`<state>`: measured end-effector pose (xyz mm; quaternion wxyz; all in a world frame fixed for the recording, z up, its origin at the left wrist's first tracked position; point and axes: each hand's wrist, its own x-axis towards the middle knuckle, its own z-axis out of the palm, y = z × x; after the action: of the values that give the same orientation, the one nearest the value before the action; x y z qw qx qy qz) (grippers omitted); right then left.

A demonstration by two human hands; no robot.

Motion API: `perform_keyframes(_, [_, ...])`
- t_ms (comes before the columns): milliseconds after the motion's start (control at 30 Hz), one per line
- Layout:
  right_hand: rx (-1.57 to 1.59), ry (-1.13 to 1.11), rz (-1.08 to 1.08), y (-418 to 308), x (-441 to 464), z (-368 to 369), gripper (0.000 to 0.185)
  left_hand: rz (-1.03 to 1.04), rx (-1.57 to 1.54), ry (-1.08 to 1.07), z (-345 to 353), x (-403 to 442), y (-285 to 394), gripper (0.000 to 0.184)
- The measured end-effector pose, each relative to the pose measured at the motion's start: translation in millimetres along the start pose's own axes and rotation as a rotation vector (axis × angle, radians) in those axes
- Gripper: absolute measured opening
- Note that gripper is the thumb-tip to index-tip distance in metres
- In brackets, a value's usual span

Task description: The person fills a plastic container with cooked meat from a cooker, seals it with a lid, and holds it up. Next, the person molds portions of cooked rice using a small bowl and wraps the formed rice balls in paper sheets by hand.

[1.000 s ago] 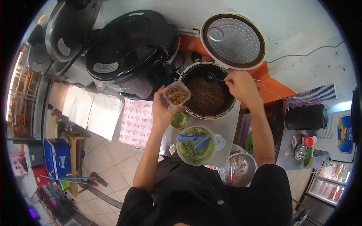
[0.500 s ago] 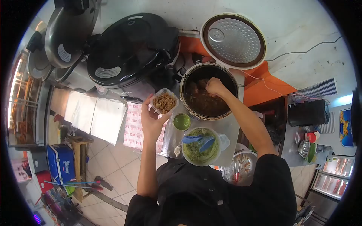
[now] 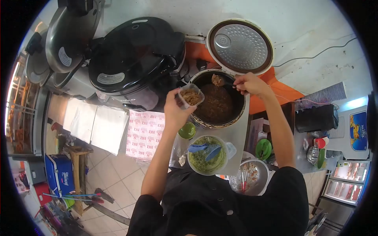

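My left hand [image 3: 174, 111] is closed around a small clear plastic container [image 3: 191, 96] of chopped brown food, tilted at the left rim of the open pot. Dark brown stew [image 3: 216, 104] fills the lower part of the pot [image 3: 245, 108], a deep round cooker with its lid [image 3: 243, 46] raised behind. My right hand [image 3: 250, 84] grips the dark handle of a serving spoon [image 3: 228, 83] above the pot's right side. Pieces of brown meat [image 3: 217, 80] lie on the spoon's bowl, right of the container and apart from it.
Below the pot stand a green cup [image 3: 187, 131] and a tub of green sauce [image 3: 208, 165] holding blue utensils. A large black-lidded cooker [image 3: 132, 55] is at the left. Pink printed paper [image 3: 145, 133] and white sheets [image 3: 106, 126] lie below it. A metal bowl [image 3: 256, 181] sits lower right.
My right hand has risen out of the pot and moved right, bringing up the spoon loaded with meat. The container in my left hand has come right and up, over the pot's edge.
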<state>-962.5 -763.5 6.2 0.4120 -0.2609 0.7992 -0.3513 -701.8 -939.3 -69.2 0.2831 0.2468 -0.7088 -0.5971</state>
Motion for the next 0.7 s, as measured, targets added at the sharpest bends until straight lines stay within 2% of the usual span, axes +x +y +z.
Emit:
perform_keyframes(67, [-0.002, -0.004, -0.003, -17, -20, -9, 0.016, -0.018, 0.016, -0.047, 15, 9, 3, 0.072])
perform_keyframes(167, [-0.237, 0.007, -0.121, -39, -43, -3, 0.013, -0.069, -0.064, -0.132, 42, 15, 7, 0.070])
perform_keyframes(267, [-0.572, 0.283, -0.620, -18, -37, 20, 0.016, -0.076, -0.265, -0.164, 61, 15, 13, 0.070])
perform_keyframes(300, [-0.673, 0.391, -0.677, -25, -43, 26, 0.014, -0.077, -0.301, -0.171, 65, 15, 14, 0.070])
perform_keyframes(400, [-0.786, 0.559, -0.676, -46, -71, 27, 0.013, -0.078, -0.373, -0.177, 66, 14, 17, 0.069])
perform_keyframes(500, [-0.929, 0.522, -0.742, -37, -72, 31, 0.017, -0.065, -0.376, -0.182, 63, 12, 25, 0.068])
perform_keyframes(600, [-0.937, 0.618, -0.804, -45, -84, 28, 0.021, -0.034, -0.363, -0.192, 59, 15, 31, 0.066])
perform_keyframes(700, [-1.003, 0.522, -0.901, -44, -82, 42, 0.021, 0.011, -0.336, -0.183, 56, 13, 35, 0.064])
